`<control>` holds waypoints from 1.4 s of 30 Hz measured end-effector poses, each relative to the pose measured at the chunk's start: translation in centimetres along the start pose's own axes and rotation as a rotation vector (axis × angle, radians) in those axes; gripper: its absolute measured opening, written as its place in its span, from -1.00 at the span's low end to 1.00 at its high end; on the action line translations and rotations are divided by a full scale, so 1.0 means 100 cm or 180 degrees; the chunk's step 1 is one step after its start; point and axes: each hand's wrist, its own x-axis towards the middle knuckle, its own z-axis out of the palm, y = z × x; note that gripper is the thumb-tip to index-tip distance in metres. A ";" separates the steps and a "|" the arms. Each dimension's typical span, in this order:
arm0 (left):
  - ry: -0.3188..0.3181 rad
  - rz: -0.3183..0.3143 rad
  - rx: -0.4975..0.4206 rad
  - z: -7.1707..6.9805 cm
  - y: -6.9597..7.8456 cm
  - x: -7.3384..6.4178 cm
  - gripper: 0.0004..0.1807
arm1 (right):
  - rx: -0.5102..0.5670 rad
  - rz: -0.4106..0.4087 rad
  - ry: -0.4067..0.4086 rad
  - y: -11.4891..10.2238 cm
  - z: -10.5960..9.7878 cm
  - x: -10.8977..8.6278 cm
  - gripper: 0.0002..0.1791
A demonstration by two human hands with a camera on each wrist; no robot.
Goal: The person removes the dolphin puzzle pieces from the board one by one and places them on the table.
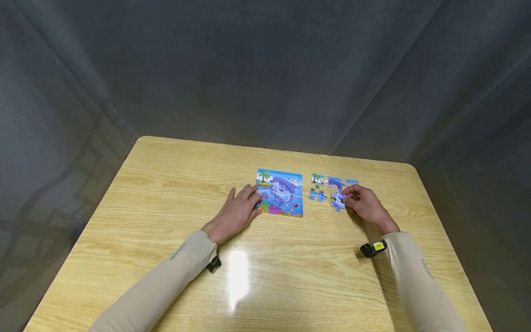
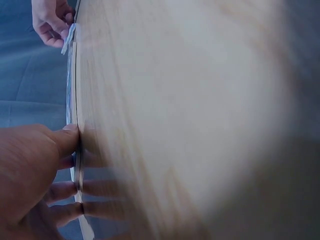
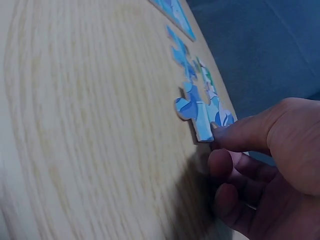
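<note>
My left hand [image 1: 234, 213] lies on the table with its fingers spread, fingertips at the left edge of a square dolphin picture [image 1: 280, 193]. In the left wrist view, the left thumb and fingers [image 2: 65, 212] touch the tabletop. To the right of the picture, my right hand [image 1: 367, 207] pinches a blue and purple jigsaw piece [image 1: 338, 203] between thumb and fingertips. The right wrist view shows this jigsaw piece [image 3: 200, 117] tilted close over the table, its knob pointing away from the hand. Other jigsaw pieces [image 1: 317, 196] lie just left of and beyond it.
A palm-tree piece [image 1: 317, 179], a dolphin piece [image 1: 334, 181] and a blue piece [image 1: 351, 182] form a back row. The light wood table [image 1: 290, 276] ends at a dark curtain [image 1: 265, 78]. Glare shows near the left wrist.
</note>
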 end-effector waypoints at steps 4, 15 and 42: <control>-0.0009 -0.0005 -0.0006 0.000 0.001 0.000 -0.76 | -0.0183 0.0042 0.0106 0.000 0.003 0.003 -0.81; -0.0004 -0.0028 -0.0007 -0.001 0.001 0.000 -0.74 | -0.0400 0.0043 0.0146 -0.002 0.007 0.008 -0.79; -0.0001 -0.0033 -0.0013 0.000 0.001 -0.001 -0.74 | -0.0247 -0.0005 0.0214 -0.011 0.012 0.005 -0.77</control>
